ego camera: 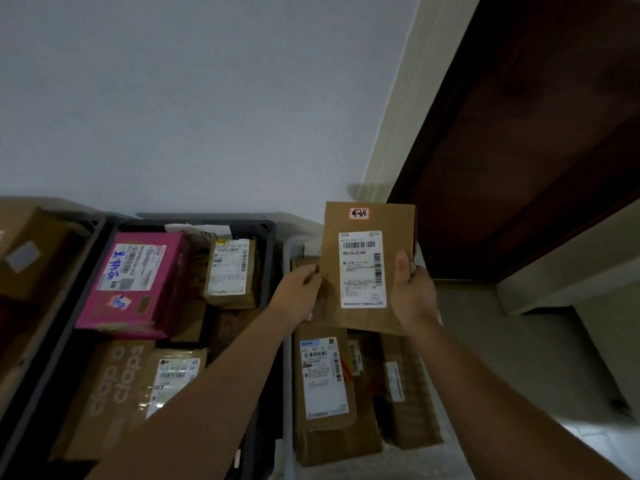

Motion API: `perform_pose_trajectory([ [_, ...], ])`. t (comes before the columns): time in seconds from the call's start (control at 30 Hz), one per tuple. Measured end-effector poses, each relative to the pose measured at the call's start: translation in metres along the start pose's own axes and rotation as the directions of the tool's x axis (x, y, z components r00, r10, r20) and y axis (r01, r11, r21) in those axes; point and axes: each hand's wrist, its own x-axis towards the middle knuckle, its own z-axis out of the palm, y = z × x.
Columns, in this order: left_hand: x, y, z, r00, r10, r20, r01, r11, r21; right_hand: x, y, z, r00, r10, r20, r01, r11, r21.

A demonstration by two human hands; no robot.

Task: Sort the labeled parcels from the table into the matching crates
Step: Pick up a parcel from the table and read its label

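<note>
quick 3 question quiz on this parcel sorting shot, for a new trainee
1. True or false: the left hand and the right hand both hold the flat brown parcel.
2. The pink parcel lies: A) in the dark crate; B) on the floor; C) in a hand.
3. What sits above the white label on the held parcel?

Key: 1 true; 2 A; 3 a small red-edged sticker with handwriting.
</note>
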Motion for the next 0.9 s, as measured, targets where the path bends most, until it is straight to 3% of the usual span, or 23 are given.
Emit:
perform_pose_trajectory([
  [0.27,0.033,-0.025,0.015,0.983,-0.078,-0.165,0.081,0.997,0.011,0.044,0.016,0.046,0.989,-0.006,0.150,-0.001,0.999,0.049],
  [0.53,0.034,-0.015,0.035,0.976,-0.086,-0.202,0.073,0.995,-0.072,0.042,0.047,0.046,0.973,0.119,0.198,-0.157,0.970,0.184],
  [0.63,0.043,-0.004,0.022,0.990,-0.082,-0.114,0.072,0.993,-0.093,0.051,0.050,0.035,0.932,0.217,0.289,-0.310,0.891,0.331],
  [0.73,0.055,0.004,0.005,0.999,-0.040,-0.035,0.042,0.999,0.034,0.065,0.055,0.027,0.922,0.251,0.296,-0.377,0.759,0.531],
  [0.83,0.065,0.008,0.007,0.965,0.010,-0.261,-0.005,1.000,0.021,0.067,0.056,0.025,0.939,0.257,0.227,-0.343,0.686,0.642],
  [0.9,0.064,0.007,0.021,0.928,-0.091,-0.361,0.017,0.979,-0.204,0.065,0.054,0.028,0.924,0.313,0.218,-0.369,0.589,0.719],
])
